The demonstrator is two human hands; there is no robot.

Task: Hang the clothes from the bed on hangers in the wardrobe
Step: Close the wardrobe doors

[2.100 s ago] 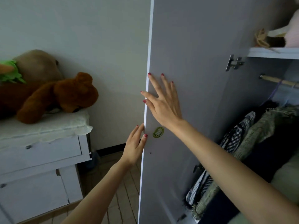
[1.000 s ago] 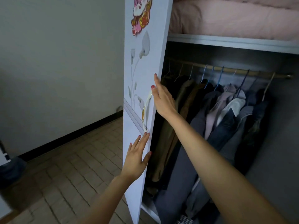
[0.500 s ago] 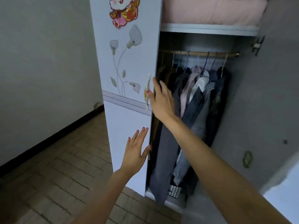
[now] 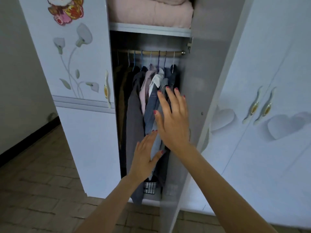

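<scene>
The white wardrobe [image 4: 87, 132] stands before me with its right door [image 4: 198, 101] swung open. Inside, a wooden rail [image 4: 156, 52] carries several hangers [image 4: 150, 59] with dark, pink, white and denim clothes [image 4: 134, 111]. My right hand [image 4: 171, 121] is raised in front of the denim clothes, fingers straight and spread, holding nothing. My left hand [image 4: 144, 157] is lower, fingers straight, just in front of the hanging clothes; whether it touches them is unclear. The bed and its clothes are out of view.
The left door [image 4: 72, 64], with flower decals and a sticker, is closed. A folded pink quilt [image 4: 151, 12] lies on the upper shelf [image 4: 149, 29]. More closed doors with handles [image 4: 259, 105] are on the right. Brick-pattern floor [image 4: 42, 190] lies below.
The view swung right, past the left door. My right hand left the door's edge and now hovers before the hanging clothes. My left hand moved from the door face to the opening.
</scene>
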